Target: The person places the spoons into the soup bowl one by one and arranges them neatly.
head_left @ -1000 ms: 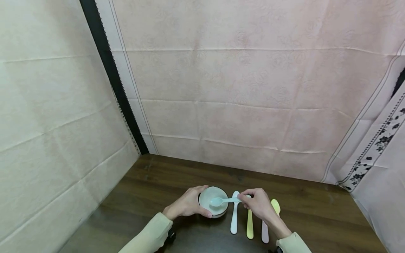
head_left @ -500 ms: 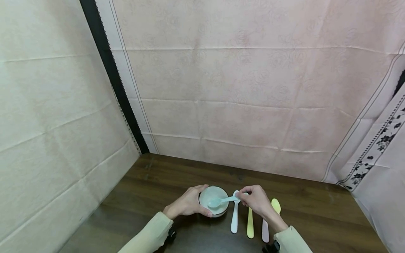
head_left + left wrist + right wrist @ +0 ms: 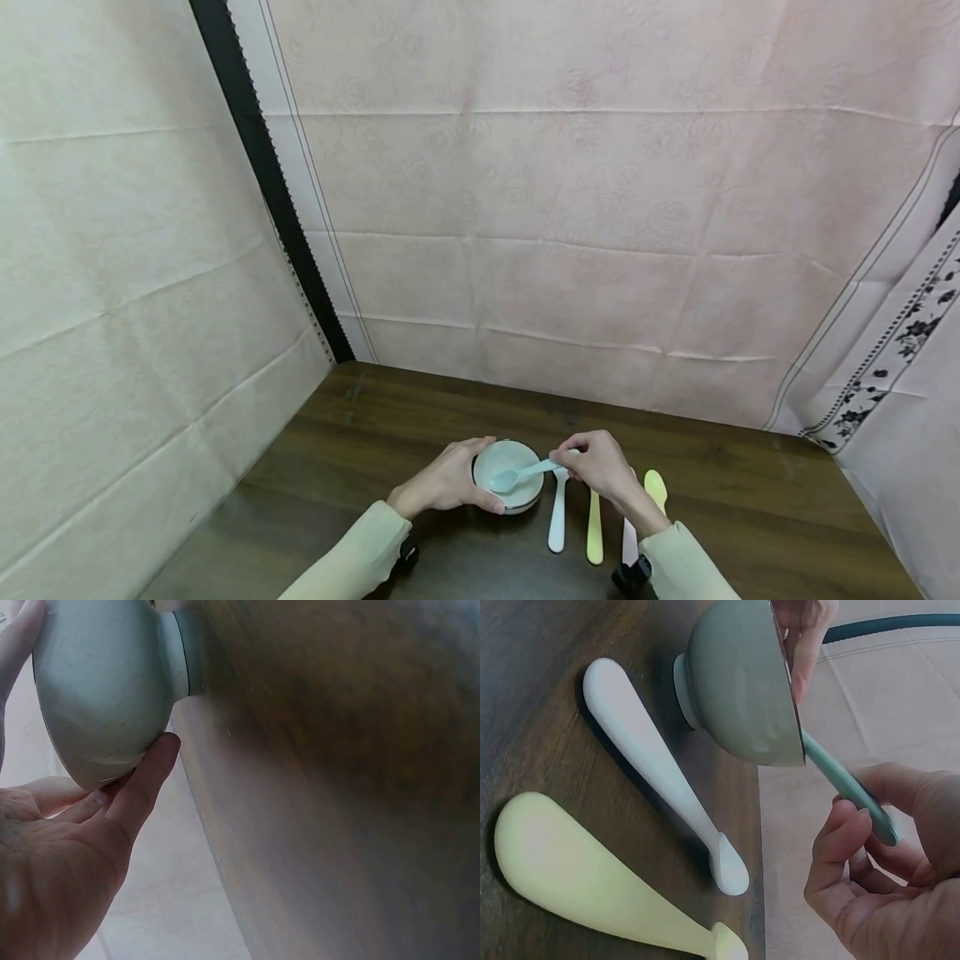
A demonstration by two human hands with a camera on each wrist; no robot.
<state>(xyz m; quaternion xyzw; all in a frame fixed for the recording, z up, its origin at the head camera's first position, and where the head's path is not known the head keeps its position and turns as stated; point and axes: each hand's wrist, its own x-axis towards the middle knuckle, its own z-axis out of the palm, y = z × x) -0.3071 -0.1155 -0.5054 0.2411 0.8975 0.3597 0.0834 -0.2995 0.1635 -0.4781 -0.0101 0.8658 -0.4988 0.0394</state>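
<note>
My left hand [image 3: 453, 482] grips a pale green bowl [image 3: 504, 456] from its left side, thumb near the front rim and fingers round the far side. In the left wrist view the bowl [image 3: 105, 682] stands on its foot, with fingertips against its wall. My right hand [image 3: 600, 465] pinches the handle of a mint-green spoon [image 3: 536, 469] between thumb and fingers. That spoon slants down to the left, its scoop over the inside of the bowl. Seen from the right wrist, the bowl's wall hides the scoop, and the handle [image 3: 844, 780] crosses the rim.
Right of the bowl, a white spoon [image 3: 557, 517] and a yellow-green spoon [image 3: 594, 533] lie on the dark wooden table [image 3: 420, 408]. A lilac handle [image 3: 629, 542] and a yellow scoop [image 3: 655, 487] show around the right forearm. Pale cloth [image 3: 570, 250] hangs behind the table.
My right hand has shifted a little left and away from me, and the mint-green spoon's scoop has slid left over the bowl, its handle slanting more. My left hand and the bowl stay put.
</note>
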